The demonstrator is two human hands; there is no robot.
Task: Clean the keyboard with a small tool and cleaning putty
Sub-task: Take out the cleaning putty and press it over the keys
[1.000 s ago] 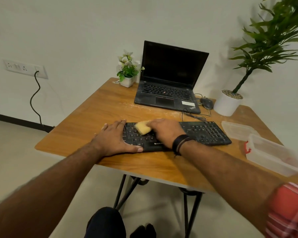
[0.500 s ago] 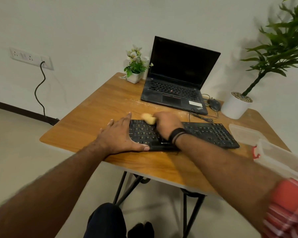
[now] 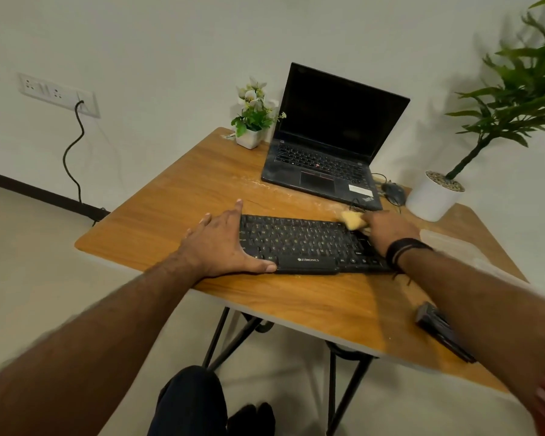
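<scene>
Yellow putty pinched under right hand, pressed on keyboard top row, centre-right of frame. Left hand flat, fingers straight, steadying keyboard's left end, gripping nothing. Keyboard lying across middle of table, laptop just behind. Dark tool-like object at lower right, near table edge; too blurred to identify. Risks: putty tearing and lodging between keys if dragged hard; snagging cable just behind; forearm knocking that dark object off the edge.

One desk holds one keyboard, one laptop, one mouse, two plants, one yellow putty lump.
</scene>
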